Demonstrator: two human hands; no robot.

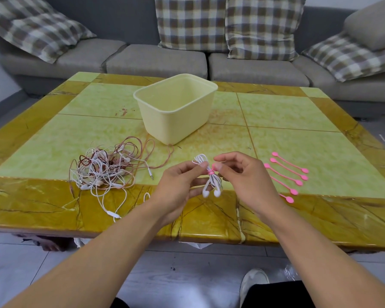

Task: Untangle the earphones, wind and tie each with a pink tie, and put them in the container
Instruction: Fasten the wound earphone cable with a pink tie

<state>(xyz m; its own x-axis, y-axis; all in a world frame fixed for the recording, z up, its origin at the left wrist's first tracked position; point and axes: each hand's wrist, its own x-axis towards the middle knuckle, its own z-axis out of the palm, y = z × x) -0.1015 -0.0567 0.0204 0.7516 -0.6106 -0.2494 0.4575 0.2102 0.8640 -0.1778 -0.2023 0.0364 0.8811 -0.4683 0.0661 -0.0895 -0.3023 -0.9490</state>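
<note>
My left hand point(178, 185) holds a wound white earphone bundle point(210, 178) above the table's near edge, its two earbuds hanging down. A pink tie point(212, 170) is wrapped around the bundle's middle, and the thumb and forefinger of my right hand point(244, 174) pinch that tie. A tangled heap of white and rose-coloured earphones point(107, 167) lies to the left on the table. Several loose pink ties point(287, 172) lie in a row to the right. The pale yellow container point(176, 107) stands behind, with nothing visible in it.
The work sits on a yellow-green tiled table point(309, 134) with a brown marble border. A grey sofa point(156, 61) with checked cushions runs behind it. A cord from the heap hangs over the table's front edge. My shoe point(253, 283) shows on the floor.
</note>
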